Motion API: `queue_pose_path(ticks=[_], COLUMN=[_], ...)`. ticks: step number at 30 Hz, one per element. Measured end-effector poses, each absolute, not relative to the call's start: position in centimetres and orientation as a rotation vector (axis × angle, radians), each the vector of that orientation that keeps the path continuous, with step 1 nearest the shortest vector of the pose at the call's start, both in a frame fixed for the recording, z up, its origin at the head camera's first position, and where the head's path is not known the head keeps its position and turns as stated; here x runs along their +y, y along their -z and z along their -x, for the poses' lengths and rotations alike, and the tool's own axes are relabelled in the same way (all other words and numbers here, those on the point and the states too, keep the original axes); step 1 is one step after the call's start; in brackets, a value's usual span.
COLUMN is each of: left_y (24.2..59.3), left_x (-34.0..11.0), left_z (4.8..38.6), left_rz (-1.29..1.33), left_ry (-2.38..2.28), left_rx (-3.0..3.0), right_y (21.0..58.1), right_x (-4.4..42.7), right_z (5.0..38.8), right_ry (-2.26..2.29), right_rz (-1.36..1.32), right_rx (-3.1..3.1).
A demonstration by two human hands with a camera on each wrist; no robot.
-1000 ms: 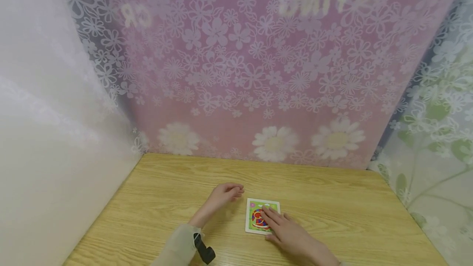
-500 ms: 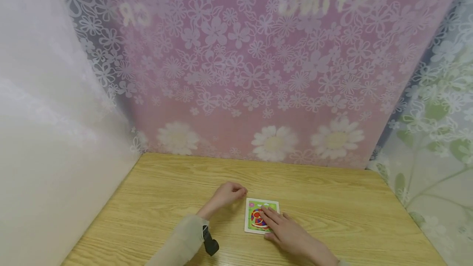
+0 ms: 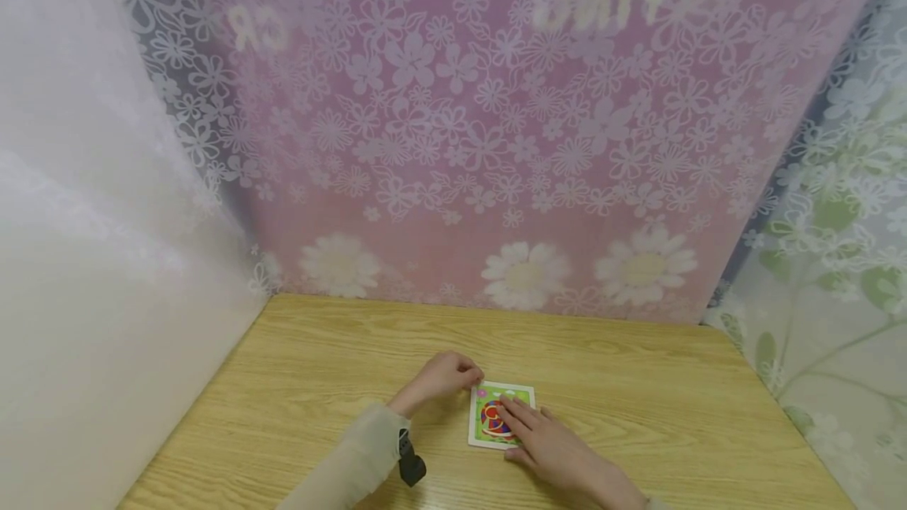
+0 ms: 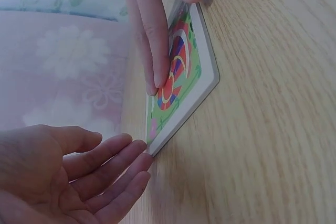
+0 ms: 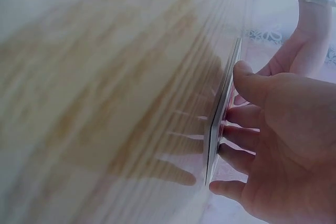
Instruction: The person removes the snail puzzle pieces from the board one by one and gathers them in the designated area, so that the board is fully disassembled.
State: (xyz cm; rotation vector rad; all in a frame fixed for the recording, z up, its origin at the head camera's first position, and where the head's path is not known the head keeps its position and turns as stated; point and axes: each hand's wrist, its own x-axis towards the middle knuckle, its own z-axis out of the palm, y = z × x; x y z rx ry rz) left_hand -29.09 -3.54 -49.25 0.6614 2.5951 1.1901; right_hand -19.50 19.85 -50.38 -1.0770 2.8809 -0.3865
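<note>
A small square picture board [image 3: 484, 435] lies flat on the wooden table, with a white rim and a green picture of a red and blue spiral-shelled creature like a snail. My right hand [image 3: 560, 447] rests on its right half, fingers stretched over the picture and thumb by the near edge. At the far left corner, my left hand [image 3: 442, 376] reaches in with loosely bent fingers. In the left wrist view the fingertips [image 4: 139, 148] of that hand touch or nearly touch the corner. From the right wrist view the board [image 5: 214, 129] shows its thin layered edge.
The wood-grained table [image 3: 340, 337] extends around the board. A pink flowered curtain [image 3: 453, 179] stands behind it, with a whitish sheet [image 3: 106, 258] at the left and a leafy one [image 3: 836, 297] at the right. A black strap [image 3: 409, 459] circles the left wrist.
My left hand has moved right and slightly nearer, from beside the board to its far left corner. The right hand and the board have stayed almost still.
</note>
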Motion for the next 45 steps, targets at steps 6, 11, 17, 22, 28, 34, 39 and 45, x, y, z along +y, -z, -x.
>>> queue_pose_path(ticks=[6, 11, 17, 22, 28, 34, 39, 45], left_y=[48.5, 48.3, 48.9, 49.2, 49.2, 49.5, 49.9, 50.5], left_x=[-3.2, -2.9, -2.3, -1.9, -1.7, -1.9, -2.4, -3.0], left_z=[28.7, 28.7, 29.2, 29.4, 29.5, 29.6, 29.8, 29.9], left_rz=[-0.694, -0.703, -0.703, -0.706, -0.688, -0.706, -0.686, -0.602], left_ry=[-1.125, -1.045, -0.966, -0.930, -0.951, -1.009, -1.130, -1.335], left_rx=[2.620, 2.666, 2.682, 2.684, 2.687, 2.692, 2.664, 2.502], right_y=[50.6, 50.5, 50.2, 49.9, 49.4, 49.6, 49.9, 49.9], right_x=[19.8, 19.7, 19.4, 19.3, 19.2, 19.3, 19.4, 19.4], right_z=[19.5, 19.4, 19.2, 19.1, 19.0, 19.1, 19.4, 19.5], right_ry=[0.334, 0.299, 0.296, 0.305, 0.325, 0.340, 0.355, 0.392], right_rz=[1.104, 1.087, 1.047, 1.040, 1.036, 1.047, 1.072, 1.039], right_rx=[2.913, 2.935, 2.913, 2.900, 2.901, 2.902, 2.902, 2.885])
